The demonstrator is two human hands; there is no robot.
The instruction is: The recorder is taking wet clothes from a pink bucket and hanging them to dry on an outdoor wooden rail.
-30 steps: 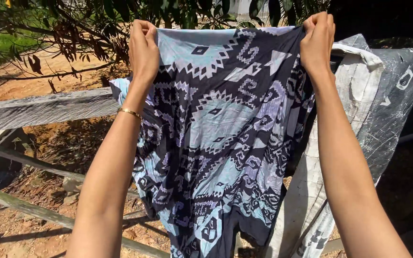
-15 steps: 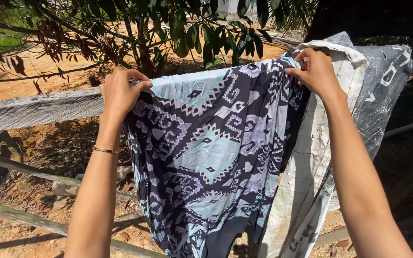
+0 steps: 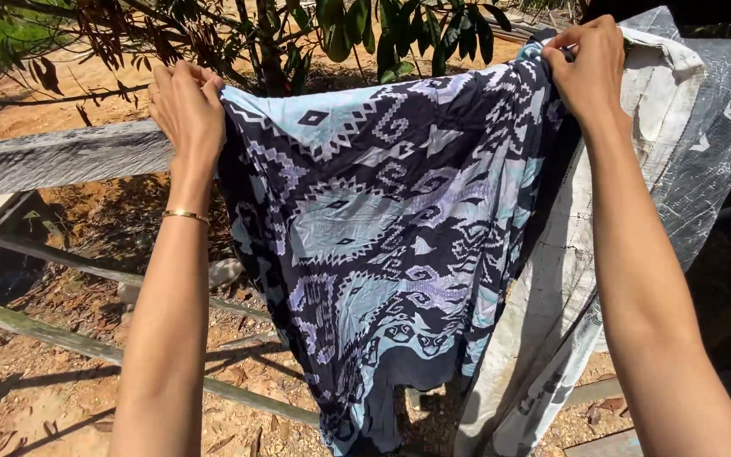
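A dark blue and pale blue patterned cloth (image 3: 382,228) hangs down in front of me over a weathered wooden rail (image 3: 61,156). My left hand (image 3: 186,106), with a thin gold bracelet on the wrist, pinches the cloth's top left edge at the rail. My right hand (image 3: 587,72) grips the top right edge, next to a white and grey printed cloth (image 3: 678,161) that also hangs there. The patterned cloth's lower end drops to near the ground.
Lower wooden rails (image 3: 52,338) slant across the left below the top rail. Behind stands a leafy tree (image 3: 298,34) with bare sandy ground (image 3: 19,398) around it. Dark shadow lies at the far right.
Both hands have come down from head height with the cloth and spread it wider; its top edge now lies along the rail.
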